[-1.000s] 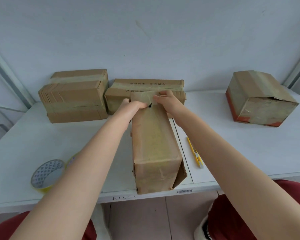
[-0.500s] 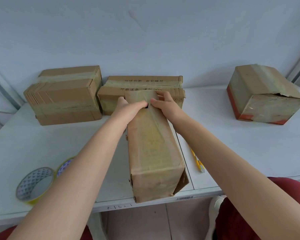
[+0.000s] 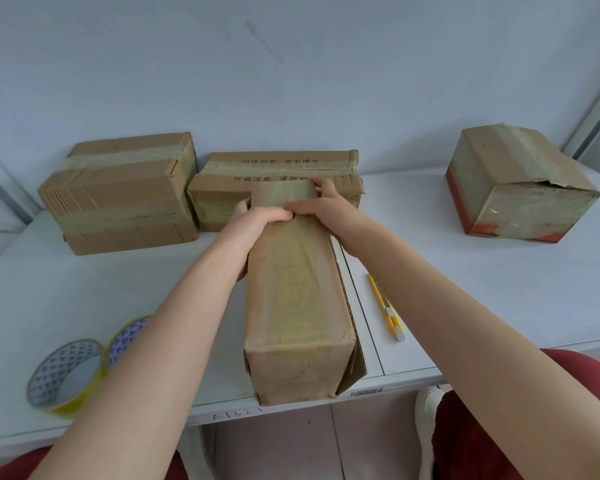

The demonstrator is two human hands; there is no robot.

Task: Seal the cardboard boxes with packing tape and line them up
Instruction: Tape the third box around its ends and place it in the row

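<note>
Bright, even light; soft shadows; wide-angle bending at edges.

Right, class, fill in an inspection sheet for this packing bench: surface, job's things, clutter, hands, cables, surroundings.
Surface: white table, two tops meeting at a seam.
Job's things: long box mid-table, taped; plain box and printed box back left; right box apart; tape roll and second roll front left.
Clutter: yellow knife right of the long box.
Hands: left hand and right hand grip the long box's far end.
Cables: nothing seen.
Surroundings: pale wall behind.
</note>
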